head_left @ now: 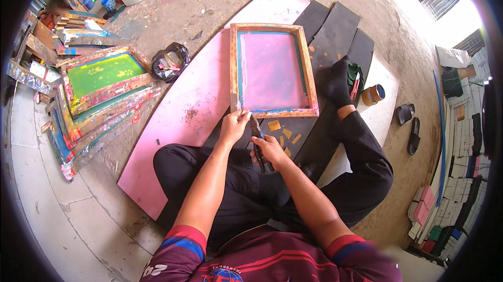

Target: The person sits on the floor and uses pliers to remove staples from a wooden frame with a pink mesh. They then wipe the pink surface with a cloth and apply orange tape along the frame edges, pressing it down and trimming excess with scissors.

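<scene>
A wooden screen-printing frame (309, 75) with paint-stained edges and pinkish mesh lies in front of me. My left hand (234, 126) is closed in a pinch at the frame's near left corner; what its fingertips hold, if anything, is too small to tell. My right hand (270, 150) is wrapped round dark-handled pliers (255, 125), whose jaws point up beside my left fingertips. Small yellowish scraps (274, 125) lie on the black sheets (335, 33) just past my right hand.
Beneath the frame spreads a pink board (157, 177). Stacked painted screens (107, 75) and a black bag of scraps (170, 62) stand left. On the right are an open can (373, 95), sandals (414, 136) and stacked sheets (456, 177). A person (52, 12) is at far left.
</scene>
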Available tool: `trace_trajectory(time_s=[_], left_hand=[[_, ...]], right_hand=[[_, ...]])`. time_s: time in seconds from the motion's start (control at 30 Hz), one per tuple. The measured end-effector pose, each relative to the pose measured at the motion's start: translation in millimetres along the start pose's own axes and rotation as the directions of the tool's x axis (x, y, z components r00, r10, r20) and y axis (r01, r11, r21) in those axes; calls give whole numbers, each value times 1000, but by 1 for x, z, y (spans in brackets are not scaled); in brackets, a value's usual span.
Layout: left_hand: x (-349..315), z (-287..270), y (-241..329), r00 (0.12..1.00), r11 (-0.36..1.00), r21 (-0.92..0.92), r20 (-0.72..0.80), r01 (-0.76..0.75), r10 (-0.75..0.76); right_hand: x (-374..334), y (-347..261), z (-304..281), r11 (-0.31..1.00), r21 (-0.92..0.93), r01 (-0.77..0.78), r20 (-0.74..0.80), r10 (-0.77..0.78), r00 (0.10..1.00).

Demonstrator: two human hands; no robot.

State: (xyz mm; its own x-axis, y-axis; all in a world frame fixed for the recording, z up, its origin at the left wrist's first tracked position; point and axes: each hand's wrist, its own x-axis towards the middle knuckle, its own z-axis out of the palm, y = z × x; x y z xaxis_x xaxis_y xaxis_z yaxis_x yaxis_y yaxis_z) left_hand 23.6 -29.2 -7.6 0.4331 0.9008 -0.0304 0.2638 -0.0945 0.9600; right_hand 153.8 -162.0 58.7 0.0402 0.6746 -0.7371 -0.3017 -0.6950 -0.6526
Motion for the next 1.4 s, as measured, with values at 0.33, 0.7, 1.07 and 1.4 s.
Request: trace_trajectory(time_s=[0.33, 0.7, 1.07, 1.4], left_hand=[[18, -11, -33, 956, 986, 105, -276, 129, -96], [30, -51, -65, 653, 818, 120, -671, 562, -350], [26, -35, -53, 711, 883, 119, -645, 454, -279], [24, -30, -56, 717, 889, 121, -644, 441, -268]], right_hand=[[27, 19, -26, 983, -167, 71, -143, -95, 985], [40, 22, -33, 938, -344, 39, -265, -137, 954], [61, 30, -27, 861, -502, -77, -378, -138, 915], [47, 19, -24, 998, -31, -55, -272, 45, 961]])
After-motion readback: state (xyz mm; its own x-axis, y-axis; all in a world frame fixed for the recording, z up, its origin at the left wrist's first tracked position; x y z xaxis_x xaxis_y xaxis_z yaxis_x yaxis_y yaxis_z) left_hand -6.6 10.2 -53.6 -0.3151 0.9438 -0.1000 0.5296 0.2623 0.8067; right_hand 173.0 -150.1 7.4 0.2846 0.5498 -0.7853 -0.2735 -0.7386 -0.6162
